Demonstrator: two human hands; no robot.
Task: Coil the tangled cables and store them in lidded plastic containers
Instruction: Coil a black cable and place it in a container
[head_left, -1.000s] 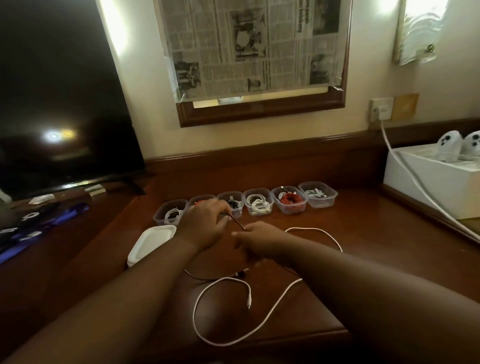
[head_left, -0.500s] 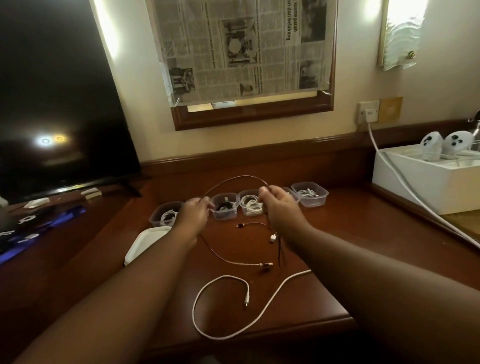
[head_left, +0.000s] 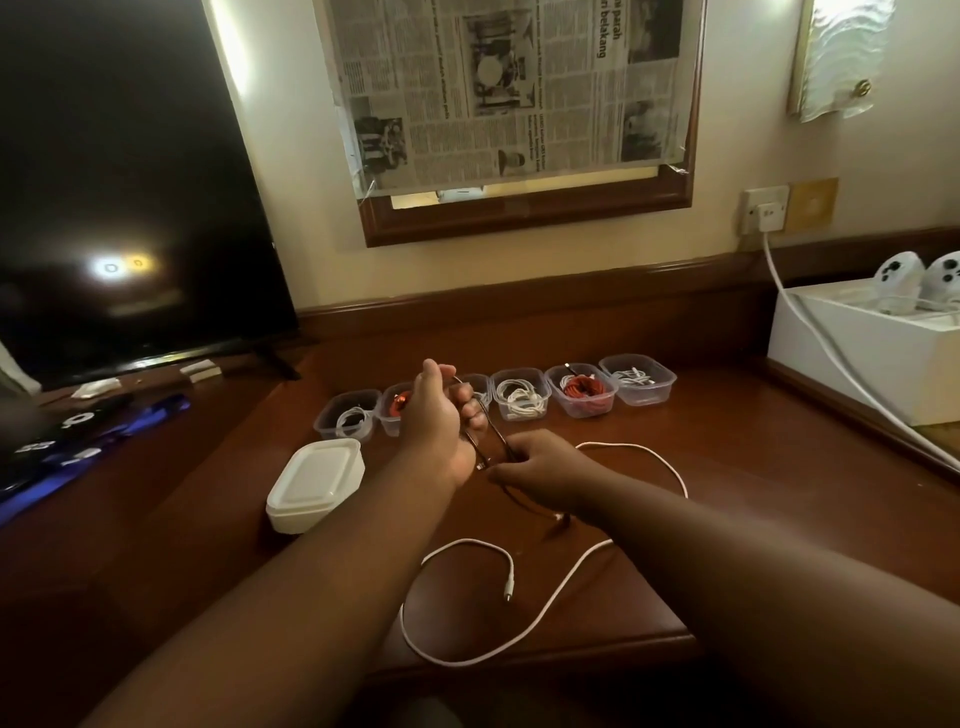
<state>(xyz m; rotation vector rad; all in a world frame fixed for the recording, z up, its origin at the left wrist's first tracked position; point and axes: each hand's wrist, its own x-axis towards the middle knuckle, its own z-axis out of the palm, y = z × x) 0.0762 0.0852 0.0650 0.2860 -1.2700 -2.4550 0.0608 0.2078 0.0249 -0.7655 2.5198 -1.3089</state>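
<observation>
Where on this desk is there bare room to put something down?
Bare wood lies right of the loose white cable, toward the white box, and left of the stack of lids. It is crowded around the row of tubs and both hands.

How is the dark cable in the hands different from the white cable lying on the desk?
The dark cable is held up off the desk, looped between the left hand and right hand; the white cable lies loose on the desk, untouched. The dark cable looks thinner and forms a small loop; the white cable sprawls in wide curves. Neither is in a container yet.
</observation>
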